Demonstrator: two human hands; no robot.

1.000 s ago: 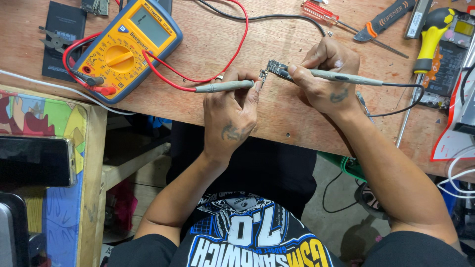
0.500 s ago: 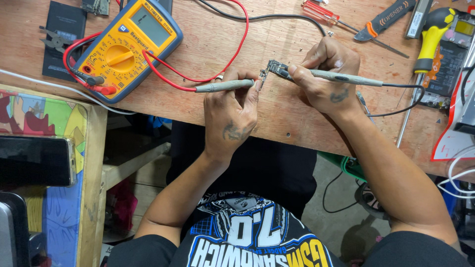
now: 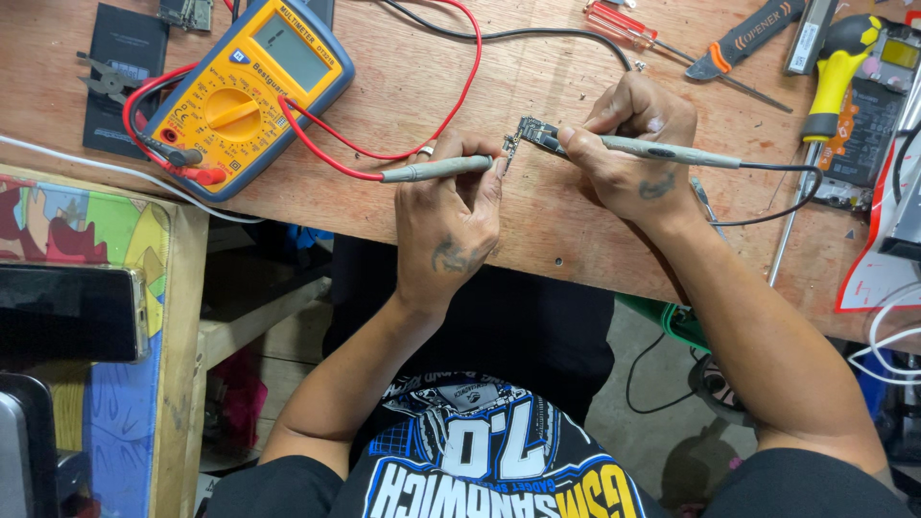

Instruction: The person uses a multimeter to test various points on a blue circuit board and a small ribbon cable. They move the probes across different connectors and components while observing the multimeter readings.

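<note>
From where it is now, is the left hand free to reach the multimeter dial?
Probably not as it stands: the left hand grips the red-lead probe. The bench between it and the multimeter carries only the red lead.

Meter screen: grey rectangular display (image 3: 292, 50) atop the yellow multimeter (image 3: 240, 101), upper left of the bench.
Dark screen: black phone (image 3: 67, 312) on the colourful side table, left.
Red-white sheet: printed paper (image 3: 878, 259), right edge.

small circuit board (image 3: 533, 131) flat on bench, grey probes (image 3: 436, 170) touching
</note>
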